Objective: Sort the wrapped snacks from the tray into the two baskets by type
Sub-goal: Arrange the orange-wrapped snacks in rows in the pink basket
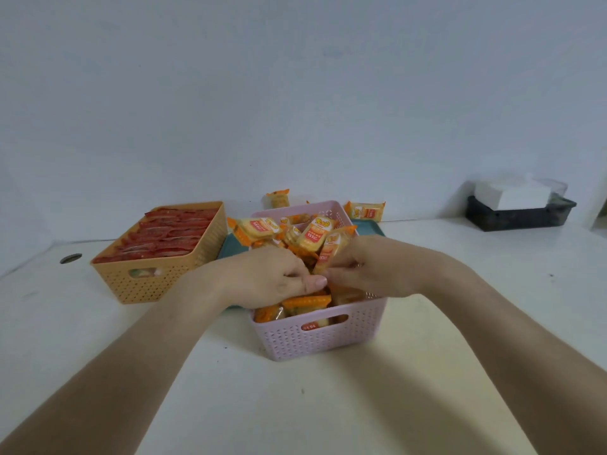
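Right hand (364,267): grip pinches yellow wrapped snack (330,246) over pink plastic basket (322,338), mid-frame. Left hand (272,277): grip curled, hold unclear. Orange plastic basket (144,284) centre-left.

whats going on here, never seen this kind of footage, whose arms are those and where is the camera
There is no machine here. A person wears one camera on the head, and it looks down at their own bare arms. The left hand and right hand together grip a bunch of yellow packets over a full pink basket. To its left stands an orange basket filled with red packets. A teal tray shows behind the baskets, and two loose packets lie behind the pink basket. Everything rests on a white table.
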Demonstrator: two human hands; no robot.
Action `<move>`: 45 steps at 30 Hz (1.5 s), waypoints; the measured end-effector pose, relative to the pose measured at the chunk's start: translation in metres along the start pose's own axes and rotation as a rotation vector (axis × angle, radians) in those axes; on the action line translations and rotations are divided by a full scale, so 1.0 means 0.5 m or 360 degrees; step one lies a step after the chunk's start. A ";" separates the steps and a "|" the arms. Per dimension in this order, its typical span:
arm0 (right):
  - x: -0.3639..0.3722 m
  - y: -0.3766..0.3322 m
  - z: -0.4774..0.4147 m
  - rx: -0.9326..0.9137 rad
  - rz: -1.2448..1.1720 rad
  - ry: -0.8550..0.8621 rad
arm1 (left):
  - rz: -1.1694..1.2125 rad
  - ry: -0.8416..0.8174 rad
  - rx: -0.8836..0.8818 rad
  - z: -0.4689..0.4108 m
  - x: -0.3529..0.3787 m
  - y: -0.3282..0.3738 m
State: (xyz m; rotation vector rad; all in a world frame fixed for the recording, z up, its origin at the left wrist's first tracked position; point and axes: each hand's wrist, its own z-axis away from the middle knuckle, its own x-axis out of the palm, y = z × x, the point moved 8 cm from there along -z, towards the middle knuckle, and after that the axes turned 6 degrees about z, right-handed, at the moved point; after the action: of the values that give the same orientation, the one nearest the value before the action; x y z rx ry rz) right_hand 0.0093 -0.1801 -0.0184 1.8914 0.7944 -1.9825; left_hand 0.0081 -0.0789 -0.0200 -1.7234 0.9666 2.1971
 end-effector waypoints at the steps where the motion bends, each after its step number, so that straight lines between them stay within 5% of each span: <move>1: -0.003 -0.005 0.002 -0.0043 -0.0071 0.0015 | -0.0059 0.0119 -0.0002 0.012 -0.016 -0.009; 4: 0.013 -0.021 0.004 -0.0102 -0.0142 -0.0006 | -0.0540 0.0357 -0.0134 0.057 -0.044 -0.031; 12: 0.031 -0.040 -0.004 -0.0178 -0.0154 0.0150 | -0.1003 0.0383 -0.0132 0.070 -0.018 -0.009; 22: 0.039 -0.020 0.011 -0.0080 0.0041 0.0268 | -0.0394 0.0150 -0.0199 0.069 0.009 -0.025; 30: 0.053 -0.033 0.020 -0.0133 0.0238 0.0402 | -0.0344 0.0079 -0.0088 0.061 0.037 -0.017; 35: 0.007 -0.005 0.027 -0.0041 -0.0274 0.0667 | -0.0173 0.0375 -0.0071 0.041 -0.013 -0.023; 37: -0.039 0.023 0.025 0.0039 -0.0151 0.0835 | -0.0173 0.0537 -0.0046 0.027 -0.039 -0.031; 45: -0.009 0.048 -0.048 0.0152 0.0654 0.0227 | -0.0522 0.0137 0.0072 -0.064 0.018 -0.038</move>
State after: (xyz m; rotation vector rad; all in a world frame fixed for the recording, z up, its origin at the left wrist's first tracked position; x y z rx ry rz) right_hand 0.0430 -0.1864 -0.0180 2.0678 0.3098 -1.6729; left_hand 0.0410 -0.0854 -0.0388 -1.8197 0.6853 1.8947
